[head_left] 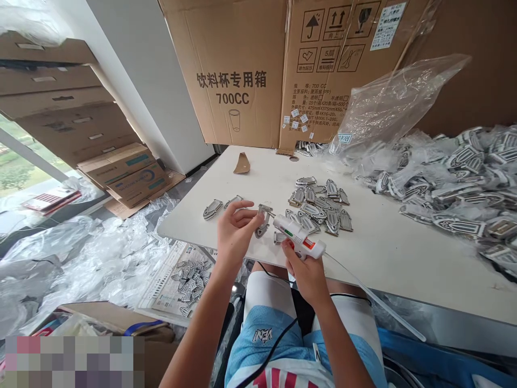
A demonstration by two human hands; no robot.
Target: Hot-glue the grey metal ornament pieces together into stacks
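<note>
My left hand point(238, 229) pinches a small silver metal piece point(262, 222), shaped like a pointed frame with slots, above the front part of the white table. In my right hand point(307, 275) is a white hot glue gun point(297, 234), its nozzle pointing left at the metal piece; whether it touches cannot be made out. A long translucent glue stick point(383, 304) sticks out of the gun's back end. Close by on the right lies a pile of similar metal pieces point(319, 207). Two more metal pieces point(212, 208) rest left of my left hand.
Plastic-wrapped metal pieces point(456, 183) heap up on the table's point(424, 253) right. Large cardboard boxes point(242, 48) stand behind it. A cardboard scrap point(242, 163) lies toward the back. Lower left, more pieces point(191, 283) lie on newspaper near crumpled plastic film point(81, 253). A black cable point(278, 339) crosses my lap.
</note>
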